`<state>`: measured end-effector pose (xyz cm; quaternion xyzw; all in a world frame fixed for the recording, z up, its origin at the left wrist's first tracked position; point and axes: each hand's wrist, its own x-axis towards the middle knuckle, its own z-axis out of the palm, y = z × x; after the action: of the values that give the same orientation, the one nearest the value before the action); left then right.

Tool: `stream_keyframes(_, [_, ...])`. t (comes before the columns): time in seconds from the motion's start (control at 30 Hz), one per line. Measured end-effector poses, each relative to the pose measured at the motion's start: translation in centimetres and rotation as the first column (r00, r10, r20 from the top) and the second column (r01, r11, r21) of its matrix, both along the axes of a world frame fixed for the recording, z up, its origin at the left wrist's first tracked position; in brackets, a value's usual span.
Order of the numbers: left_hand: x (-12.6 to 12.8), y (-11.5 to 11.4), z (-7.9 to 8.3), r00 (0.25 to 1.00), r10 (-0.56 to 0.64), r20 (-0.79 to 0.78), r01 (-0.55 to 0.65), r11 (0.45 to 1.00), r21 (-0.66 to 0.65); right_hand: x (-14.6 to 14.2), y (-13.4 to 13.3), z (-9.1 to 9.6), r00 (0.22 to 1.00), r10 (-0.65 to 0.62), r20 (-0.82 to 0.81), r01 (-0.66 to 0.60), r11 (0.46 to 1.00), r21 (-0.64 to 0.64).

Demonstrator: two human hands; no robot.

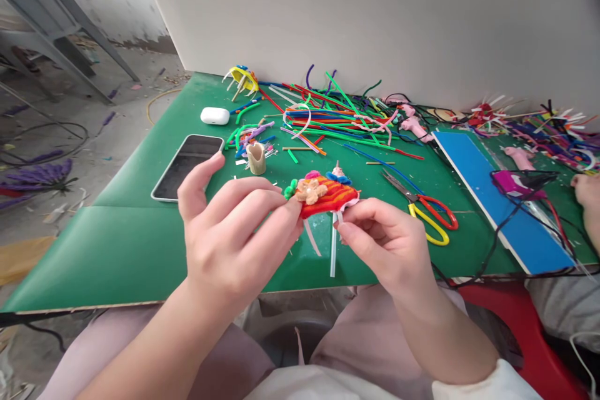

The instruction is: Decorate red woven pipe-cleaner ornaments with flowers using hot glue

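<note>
A small red-and-orange striped pipe-cleaner craft is held up over the table between both hands. A tan flower, a green bit, a pink bit and a blue-and-pale ornament sit on it. My left hand pinches its left edge, with the index finger raised. At its lower right edge, my right hand has thumb and fingers closed on the craft, beside a short white strip. Pale strips hang beneath it. What lies under the fingertips is hidden.
Scissors lie right of my hands; a phone, white earbud case and bamboo piece lie left. Pipe cleaners and a yellow craft are behind. Right are a blue board, cables and another person's hand.
</note>
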<state>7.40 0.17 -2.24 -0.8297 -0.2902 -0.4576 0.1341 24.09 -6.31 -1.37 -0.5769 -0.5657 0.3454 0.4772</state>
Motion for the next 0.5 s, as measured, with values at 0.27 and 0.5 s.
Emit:
stream_keyframes(0.27, [-0.01, -0.01, 0.0, 0.999, -0.025, 0.027, 0.025, 1.0, 0.011, 0.26, -0.03, 0.25, 1.0, -0.006, -0.013, 0.006, 1.0, -0.016])
stream_keyframes(0.5, [0.09, -0.16, -0.05, 0.999, -0.011, 0.031, 0.012, 0.999, -0.032, 0.18, -0.07, 0.32, 1.0, -0.016, -0.024, 0.016, 1.0, -0.005])
